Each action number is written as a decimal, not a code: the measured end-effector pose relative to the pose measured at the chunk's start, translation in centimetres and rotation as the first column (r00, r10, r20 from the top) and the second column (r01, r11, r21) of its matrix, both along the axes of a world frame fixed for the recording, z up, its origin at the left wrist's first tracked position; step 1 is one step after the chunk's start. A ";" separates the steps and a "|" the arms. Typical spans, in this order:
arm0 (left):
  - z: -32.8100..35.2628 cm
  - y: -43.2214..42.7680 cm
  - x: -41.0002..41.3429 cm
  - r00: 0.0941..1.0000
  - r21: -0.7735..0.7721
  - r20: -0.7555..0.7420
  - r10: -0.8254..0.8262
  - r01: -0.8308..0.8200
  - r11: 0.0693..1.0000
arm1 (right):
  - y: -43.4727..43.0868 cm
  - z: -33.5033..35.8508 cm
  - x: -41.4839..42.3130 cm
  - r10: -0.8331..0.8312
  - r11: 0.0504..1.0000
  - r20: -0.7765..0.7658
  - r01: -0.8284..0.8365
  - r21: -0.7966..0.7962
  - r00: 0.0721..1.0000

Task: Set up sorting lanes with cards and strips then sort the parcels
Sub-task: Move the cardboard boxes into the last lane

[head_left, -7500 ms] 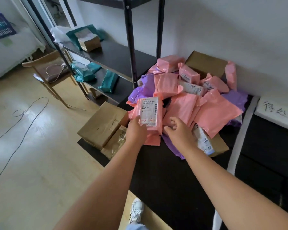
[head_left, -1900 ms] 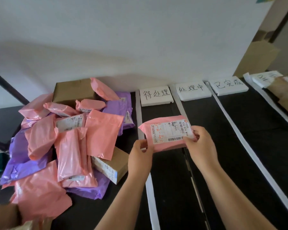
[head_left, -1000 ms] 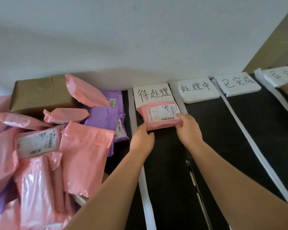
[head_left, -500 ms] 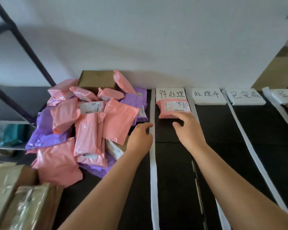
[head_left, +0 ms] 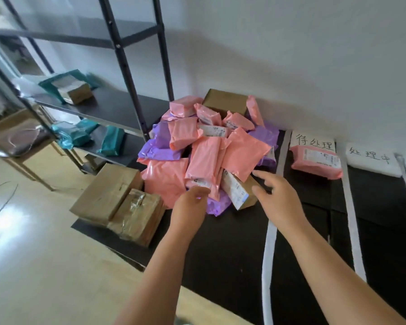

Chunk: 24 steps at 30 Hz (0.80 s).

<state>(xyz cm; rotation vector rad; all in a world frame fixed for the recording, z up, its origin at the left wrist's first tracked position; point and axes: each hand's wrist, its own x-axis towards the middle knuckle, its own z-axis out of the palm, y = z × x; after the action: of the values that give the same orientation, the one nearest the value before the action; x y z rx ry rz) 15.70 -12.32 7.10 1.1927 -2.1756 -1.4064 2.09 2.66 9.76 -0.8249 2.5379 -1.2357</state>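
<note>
A heap of pink and purple mailer parcels (head_left: 209, 151) lies on the black mat (head_left: 232, 242) against the wall. One pink parcel (head_left: 317, 161) lies apart in the first lane, just below the white card (head_left: 313, 140) with handwriting. White strips (head_left: 268, 242) mark the lanes. My left hand (head_left: 190, 205) hovers at the heap's near edge, fingers loose, holding nothing. My right hand (head_left: 277, 195) is spread open beside a small cardboard box (head_left: 238, 191) sticking out of the heap.
Two brown cartons (head_left: 117, 200) sit at the mat's left corner, another carton (head_left: 225, 102) at the back of the heap. A black metal rack (head_left: 127, 73) with teal parcels stands left. A second card (head_left: 370, 158) and another strip (head_left: 352, 219) lie right.
The pink parcel has been set down in the first lane and released. Both hands have moved left to the heap, and my view has swung left.
</note>
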 end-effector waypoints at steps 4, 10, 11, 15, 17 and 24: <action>-0.7 -4.4 4.2 0.998 -0.070 0.017 0.060 -0.059 0.996 | -4.3 -0.8 4.3 0.049 0.999 0.011 -0.048 -0.022 0.999; -2.4 -11.6 11.0 0.975 -0.061 0.160 0.156 -0.148 0.987 | -12.3 -3.2 10.9 0.071 0.996 0.213 -0.080 0.032 0.974; -2.7 -12.7 12.1 0.970 -0.062 0.173 0.172 -0.163 0.985 | -13.5 -3.8 12.0 0.071 0.996 0.239 -0.084 0.043 0.968; -4.2 -15.2 16.0 0.957 -0.070 0.227 0.183 -0.172 0.983 | -17.3 -6.4 16.2 0.057 0.988 0.340 -0.102 0.116 0.939; -5.3 -15.8 17.5 0.939 -0.083 0.282 0.200 -0.184 0.979 | -18.6 -7.8 17.7 0.034 0.980 0.377 -0.106 0.171 0.926; -7.7 -16.3 19.7 0.903 -0.017 0.422 0.084 -0.085 0.996 | -20.4 -10.8 20.8 -0.058 0.944 0.439 -0.093 0.315 0.897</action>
<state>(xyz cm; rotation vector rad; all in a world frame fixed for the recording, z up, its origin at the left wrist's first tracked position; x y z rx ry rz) 35.35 -28.63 -0.61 1.7048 -2.3555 -1.1982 22.91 -17.76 -1.02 -0.4272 2.2581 -0.8342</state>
